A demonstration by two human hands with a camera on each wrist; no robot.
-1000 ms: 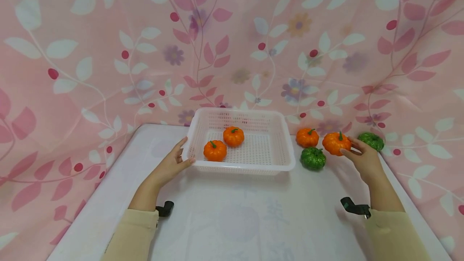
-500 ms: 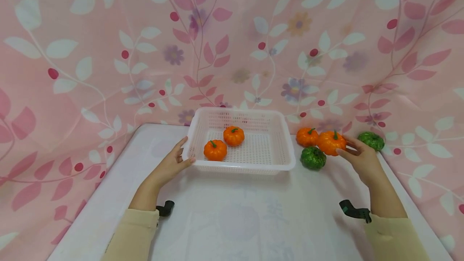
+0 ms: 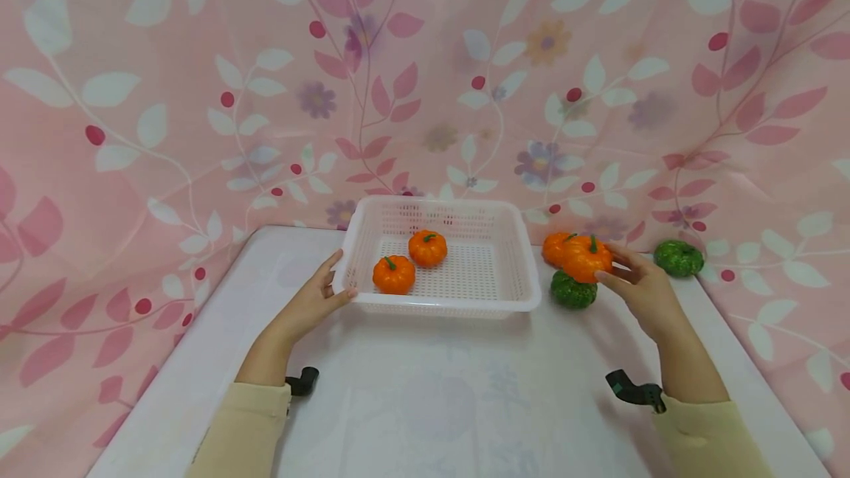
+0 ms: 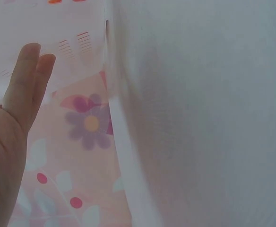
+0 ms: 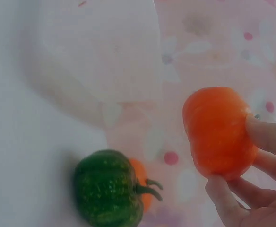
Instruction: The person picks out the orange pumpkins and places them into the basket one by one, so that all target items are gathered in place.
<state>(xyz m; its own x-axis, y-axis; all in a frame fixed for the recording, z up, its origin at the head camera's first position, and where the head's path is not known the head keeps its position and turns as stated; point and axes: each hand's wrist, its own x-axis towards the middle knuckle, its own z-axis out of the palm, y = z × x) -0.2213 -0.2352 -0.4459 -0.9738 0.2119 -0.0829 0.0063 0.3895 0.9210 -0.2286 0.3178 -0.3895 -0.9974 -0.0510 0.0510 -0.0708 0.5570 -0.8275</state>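
R fingers (image 5: 271,137) grip orange pmpkn (image 5: 218,135) | moved nearer bskt (image 3: 438,306) | L fingers (image 4: 22,78) straight, at bskt, same

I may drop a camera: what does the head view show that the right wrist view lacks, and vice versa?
Only the head view: the left hand touching the white basket, two clearly visible orange pumpkins inside, the far-right green pumpkin.

Only the right wrist view: the stem of the nearer green pumpkin.

Both: the right hand holding an orange pumpkin, another orange pumpkin, that green pumpkin, the basket.

Screened-off workspace, room type unclear: pink floral cloth (image 3: 425,124) behind white table (image 3: 425,397).
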